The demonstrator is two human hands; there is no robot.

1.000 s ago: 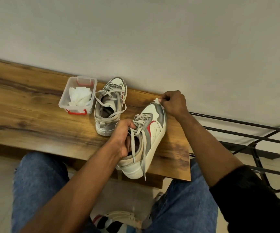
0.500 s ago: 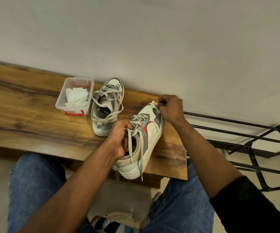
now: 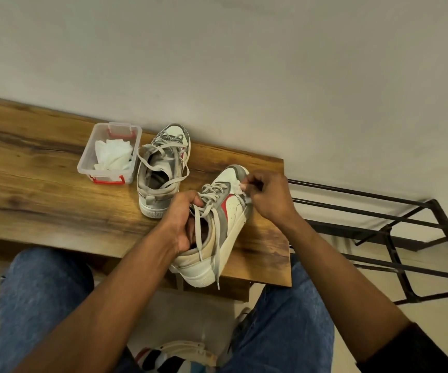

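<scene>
Now my right hand (image 3: 270, 201) has slid its pinched wipe (image 3: 242, 187) down the sneaker (image 3: 232, 212); my left hand (image 3: 181, 222) grips its collar. A tub (image 3: 84, 161) sits at ten o'clock.

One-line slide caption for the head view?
Left hand grips white-grey-red sneaker by its collar on wooden table; right hand presses white wipe on its side.

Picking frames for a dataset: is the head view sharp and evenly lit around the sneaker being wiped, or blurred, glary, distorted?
Head view: the sneaker, left hand and right hand pinching a wipe are fairly sharp; light soft and warm, no glare; the rack at the right looks smeared; the wide lens bows the bench edge.
</scene>
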